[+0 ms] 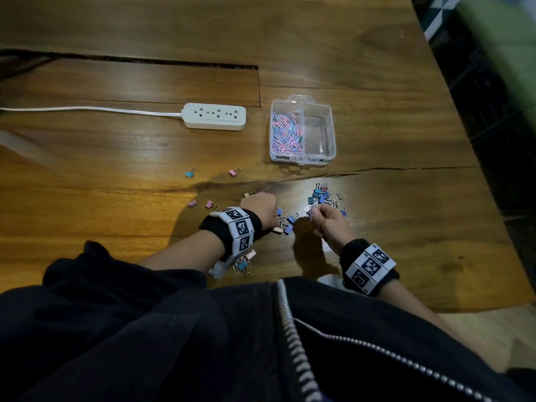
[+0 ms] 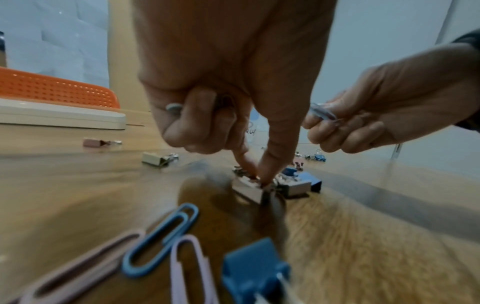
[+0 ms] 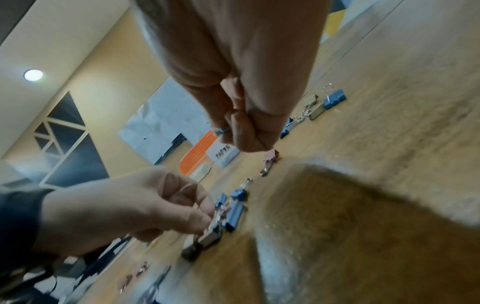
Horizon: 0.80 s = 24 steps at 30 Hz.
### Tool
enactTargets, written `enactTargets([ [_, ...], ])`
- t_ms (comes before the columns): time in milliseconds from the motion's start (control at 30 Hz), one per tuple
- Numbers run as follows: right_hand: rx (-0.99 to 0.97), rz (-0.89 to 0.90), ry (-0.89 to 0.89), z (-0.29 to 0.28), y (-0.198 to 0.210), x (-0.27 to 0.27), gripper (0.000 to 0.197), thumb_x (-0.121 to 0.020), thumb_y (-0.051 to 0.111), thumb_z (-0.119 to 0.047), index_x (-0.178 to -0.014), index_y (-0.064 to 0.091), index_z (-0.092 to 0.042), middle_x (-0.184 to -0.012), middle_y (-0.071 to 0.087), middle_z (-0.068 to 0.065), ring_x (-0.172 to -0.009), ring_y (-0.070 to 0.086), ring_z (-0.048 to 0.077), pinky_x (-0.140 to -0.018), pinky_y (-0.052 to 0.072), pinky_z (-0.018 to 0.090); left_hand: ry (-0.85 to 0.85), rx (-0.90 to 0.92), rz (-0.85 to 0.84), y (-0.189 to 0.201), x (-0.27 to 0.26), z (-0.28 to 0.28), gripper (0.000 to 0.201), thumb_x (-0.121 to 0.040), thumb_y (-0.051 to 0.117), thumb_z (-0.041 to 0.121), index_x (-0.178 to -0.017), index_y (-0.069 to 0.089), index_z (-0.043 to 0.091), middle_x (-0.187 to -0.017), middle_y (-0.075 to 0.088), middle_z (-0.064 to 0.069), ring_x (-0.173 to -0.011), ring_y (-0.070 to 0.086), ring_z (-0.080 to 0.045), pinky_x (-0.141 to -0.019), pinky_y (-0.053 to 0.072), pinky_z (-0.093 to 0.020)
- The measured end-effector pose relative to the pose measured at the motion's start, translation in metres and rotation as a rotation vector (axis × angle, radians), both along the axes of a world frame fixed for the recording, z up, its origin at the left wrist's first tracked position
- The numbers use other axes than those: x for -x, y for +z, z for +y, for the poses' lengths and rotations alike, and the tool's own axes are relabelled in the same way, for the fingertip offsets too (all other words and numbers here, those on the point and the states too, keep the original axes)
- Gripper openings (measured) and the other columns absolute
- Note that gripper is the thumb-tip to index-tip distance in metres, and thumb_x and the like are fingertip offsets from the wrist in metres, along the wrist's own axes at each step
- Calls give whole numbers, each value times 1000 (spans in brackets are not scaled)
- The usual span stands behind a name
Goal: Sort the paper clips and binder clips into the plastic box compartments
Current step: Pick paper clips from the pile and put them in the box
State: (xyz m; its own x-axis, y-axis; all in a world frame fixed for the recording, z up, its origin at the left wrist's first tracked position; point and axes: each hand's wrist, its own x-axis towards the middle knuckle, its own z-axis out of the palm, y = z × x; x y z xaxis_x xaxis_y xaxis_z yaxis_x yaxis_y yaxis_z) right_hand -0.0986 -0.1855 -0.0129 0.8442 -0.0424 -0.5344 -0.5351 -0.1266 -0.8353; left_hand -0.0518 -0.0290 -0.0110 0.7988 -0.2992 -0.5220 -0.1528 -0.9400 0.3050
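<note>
The clear plastic box (image 1: 330,117) stands on the wooden table; its left compartment holds several pink and blue paper clips (image 1: 285,130), and its right compartment looks bare. Binder clips lie scattered in front of it, with a blue cluster (image 1: 320,195). My left hand (image 2: 255,176) pinches the wire handles of a beige binder clip (image 2: 246,190) that lies on the table among blue ones (image 3: 233,216). My right hand (image 1: 311,213) hovers just to the right, fingers curled, and pinches a pale lilac paper clip (image 2: 322,112).
A white power strip (image 1: 214,116) with its cable lies left of the box. Loose binder clips (image 1: 190,172) dot the table to the left; loose paper clips (image 2: 161,240) and a blue binder clip (image 2: 254,271) lie under my left wrist. The table edge runs close on the right.
</note>
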Motion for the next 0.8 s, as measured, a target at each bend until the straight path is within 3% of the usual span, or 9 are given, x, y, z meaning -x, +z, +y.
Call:
enactTargets([
  [100,-87,-3,-63,-1,3,-2,26,-93,39,-4,-69,45,-10,-67,40,2,-55,34,10,-40,33,11,-30,-12,32,1,-1,-3,24,-83,59,25,-98,65,7,-99,69,-5,-94,63,-23,-77,53,-35],
  [233,-190,15,-141,2,8,4,24,-94,31,3,-101,52,-5,-68,42,3,-56,33,10,-48,30,20,2,-19,-23,0,1,-7,37,-80,62,42,-94,65,8,-92,67,-5,-87,63,-22,-66,48,-31],
  [433,-417,182,-267,7,7,12,28,-95,32,-15,-73,48,-10,-65,40,4,-55,33,13,-50,32,22,14,12,25,-6,0,-12,26,-83,61,31,-94,66,8,-98,68,-6,-94,64,-24,-75,51,-33],
  [567,-248,185,-197,10,3,11,29,-94,44,-20,-66,42,-17,-62,33,0,-54,33,12,-54,28,25,-20,50,141,-7,1,-11,21,-84,56,27,-73,58,9,-79,60,-8,-82,62,-27,-65,44,-30],
  [667,-153,195,-93,13,1,7,28,-95,43,-22,-67,42,-17,-61,33,-1,-54,33,11,-53,26,22,80,223,193,-10,-1,-4,25,-84,52,21,-61,45,13,-66,49,-5,-69,53,-25,-57,38,-29],
  [800,-233,231,-92,15,8,-12,29,-97,34,-22,-77,52,-10,-67,48,3,-58,45,13,-50,40,20,543,710,399,9,-13,8,23,-86,49,11,-64,46,12,-62,42,-1,-47,38,-12,-42,29,-19],
])
